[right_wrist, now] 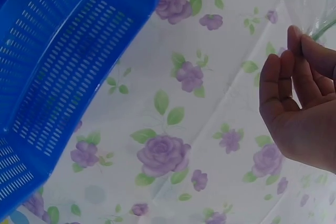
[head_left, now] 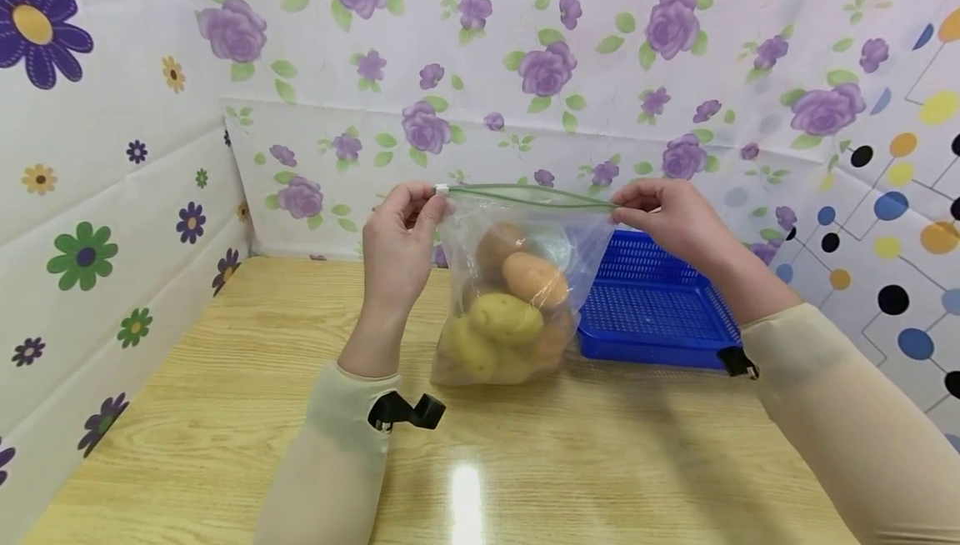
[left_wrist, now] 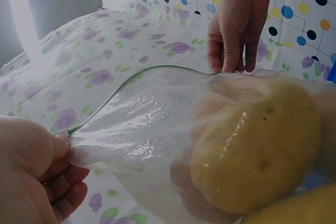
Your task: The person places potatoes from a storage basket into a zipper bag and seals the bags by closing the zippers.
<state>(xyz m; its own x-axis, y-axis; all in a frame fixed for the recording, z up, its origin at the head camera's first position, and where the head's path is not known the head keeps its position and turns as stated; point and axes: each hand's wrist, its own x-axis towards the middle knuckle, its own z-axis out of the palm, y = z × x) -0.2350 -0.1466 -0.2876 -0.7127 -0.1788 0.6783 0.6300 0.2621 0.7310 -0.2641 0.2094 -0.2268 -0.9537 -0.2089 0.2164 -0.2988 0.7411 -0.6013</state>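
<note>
A clear zip bag point(head_left: 465, 237) with a green zip stands upright on the table, its mouth parted a little in the middle. Inside lie several potatoes point(head_left: 507, 318), yellow ones below and brown or orange ones above. My left hand point(head_left: 401, 232) pinches the top left corner, at the white slider point(head_left: 441, 189). With thumb and forefinger, my right hand point(head_left: 667, 216) pinches the top right corner. The left wrist view shows a large yellow potato point(left_wrist: 257, 145) close behind the plastic. In the right wrist view, the green zip end point(right_wrist: 323, 29) sits between the fingertips.
A blue plastic basket point(head_left: 652, 353) with slotted walls stands on the wooden table point(head_left: 300, 320) right behind and to the right of the bag. Flowered cloth point(head_left: 480, 78) hangs behind the table, and patterned sheets line both sides.
</note>
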